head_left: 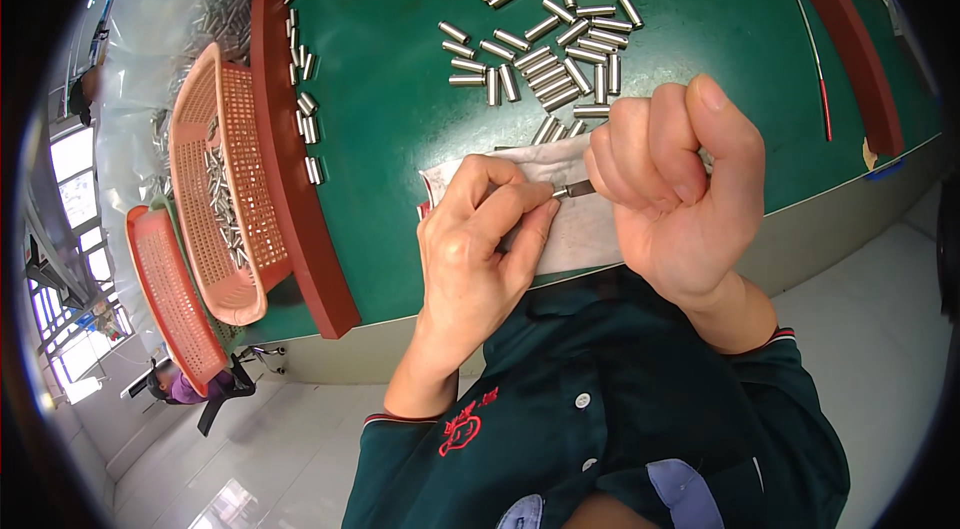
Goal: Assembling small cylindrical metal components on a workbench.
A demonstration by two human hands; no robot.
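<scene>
Pinching left hand [475,229]: the thumb and forefinger were closed on a small bright metal piece [559,194], held over a pale cloth [585,241] at the near side of the green tabletop [370,229].
Gripping right hand [680,184]: the fingers were curled into a fist round a slim dark tool [580,188], its shaft directed leftward at the piece; the thumb stood raised.
Gap between hands: the two were apart, with the shaft lying between them.
Meeting point: fingertips hid most of the piece, so its full shape and its contact with the shaft could not be told.
Weight and stiffness: the piece was judged light enough for a fingertip pinch, rigid, and unlikely to break.
Bright surface: smooth in appearance, it was likely slippery and apt to twist under sideways pressure.
Best hold: the sides suited opposed thumb and finger, leaving the end toward the tool uncovered.
Dark tool: presumably stiff, it was best governed from the part enclosed by the fist.
Loose metal cylinders [549,75]: these lay beyond the cloth, probably prone to roll, and were best lifted singly by their sides.
</scene>
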